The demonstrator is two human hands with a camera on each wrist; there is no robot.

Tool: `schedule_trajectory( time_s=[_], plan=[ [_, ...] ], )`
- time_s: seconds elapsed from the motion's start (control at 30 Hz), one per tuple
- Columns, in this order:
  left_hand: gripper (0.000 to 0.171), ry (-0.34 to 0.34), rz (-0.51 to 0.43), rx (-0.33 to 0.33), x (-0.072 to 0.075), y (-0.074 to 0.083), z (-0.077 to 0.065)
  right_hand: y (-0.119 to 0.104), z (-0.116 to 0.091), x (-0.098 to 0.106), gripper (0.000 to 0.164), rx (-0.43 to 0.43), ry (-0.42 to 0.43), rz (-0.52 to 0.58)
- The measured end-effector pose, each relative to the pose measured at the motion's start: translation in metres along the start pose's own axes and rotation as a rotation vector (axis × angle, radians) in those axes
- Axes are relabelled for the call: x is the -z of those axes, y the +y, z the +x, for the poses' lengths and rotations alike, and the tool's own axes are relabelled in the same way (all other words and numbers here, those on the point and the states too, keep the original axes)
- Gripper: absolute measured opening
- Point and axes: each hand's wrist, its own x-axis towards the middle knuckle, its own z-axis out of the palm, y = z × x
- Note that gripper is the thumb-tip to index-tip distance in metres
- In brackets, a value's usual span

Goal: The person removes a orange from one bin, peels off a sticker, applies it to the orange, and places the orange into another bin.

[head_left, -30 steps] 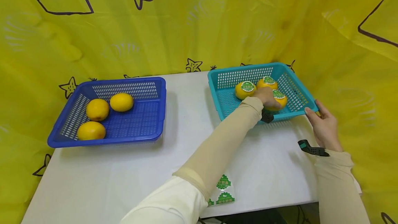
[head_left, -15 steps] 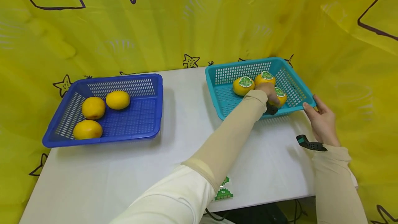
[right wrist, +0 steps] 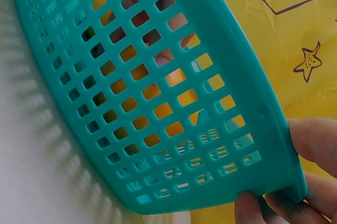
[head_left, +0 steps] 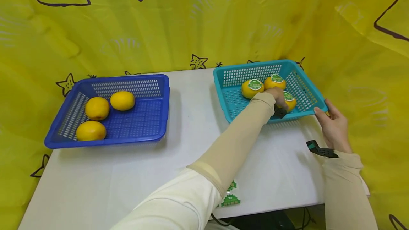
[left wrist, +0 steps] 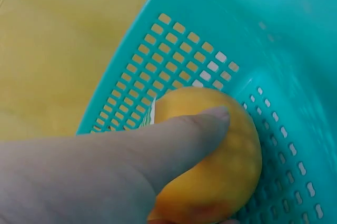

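In the head view, my left hand [head_left: 277, 96] reaches into the teal basket [head_left: 234, 100] at the right and holds a yellow-orange fruit [head_left: 290, 103] with a green-and-white sticker. The left wrist view shows its thumb [left wrist: 205, 129] across that fruit [left wrist: 226, 171], with fingertips just visible below. Beside it in the basket lie two more stickered fruits, one at the left [head_left: 246, 89] and one at the back [head_left: 271, 83]. My right hand [head_left: 335, 129] grips the basket's front right corner, thumb on the rim and fingers outside and beneath.
A blue basket [head_left: 134, 139] with three unstickered yellow fruits [head_left: 97, 108] stands on the left of the white table [head_left: 191, 116]. A green-printed sticker sheet [head_left: 230, 200] lies at the front edge, partly under my left sleeve. A yellow curtain [head_left: 179, 20] closes off the back.
My left hand and wrist have shifted slightly forward and right around the same fruit. My right hand stays on the basket corner. The head view has moved a little.
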Motion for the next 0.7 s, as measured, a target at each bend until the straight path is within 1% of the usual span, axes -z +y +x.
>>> schedule_trajectory(
  time_s=[0.03,0.07,0.17,0.27,0.33,0.4,0.47,0.53,0.6,0.63,0.7],
  plan=[
    [0.054,-0.018,-0.002,-0.003,0.002,-0.002,0.000,0.001,0.001,-0.001,0.076,0.000,-0.004,0.006],
    [0.055,-0.016,-0.007,-0.010,0.002,-0.005,0.000,0.001,0.001,-0.001,0.076,0.001,-0.008,0.010],
    [0.054,0.021,-0.010,-0.022,-0.001,-0.013,-0.001,0.003,0.003,-0.003,0.077,-0.004,-0.020,0.024],
    [0.052,0.027,-0.041,-0.016,0.000,-0.019,-0.002,0.005,0.006,-0.005,0.077,-0.014,-0.030,0.024],
    [0.050,0.021,-0.058,-0.012,0.002,-0.023,-0.005,0.007,0.007,-0.007,0.077,-0.020,-0.034,0.023],
    [0.047,0.033,-0.075,-0.015,0.006,-0.024,-0.009,0.008,0.007,-0.007,0.077,-0.020,-0.034,0.017],
    [0.042,0.053,-0.073,-0.047,0.010,-0.026,-0.014,0.007,0.006,-0.006,0.077,-0.015,-0.031,0.019],
    [0.039,0.093,-0.046,-0.084,0.014,-0.026,-0.023,0.007,0.004,-0.004,0.077,-0.010,-0.027,0.015],
    [0.042,0.139,0.016,-0.132,0.018,-0.026,-0.036,0.005,0.001,-0.002,0.077,-0.001,-0.025,0.019],
    [0.048,0.159,0.048,-0.153,0.020,-0.027,-0.044,0.004,0.000,-0.001,0.078,0.002,-0.023,0.020],
    [0.061,0.197,0.128,-0.202,0.024,-0.030,-0.065,0.003,-0.001,0.001,0.078,0.002,-0.026,0.018]
  ],
)
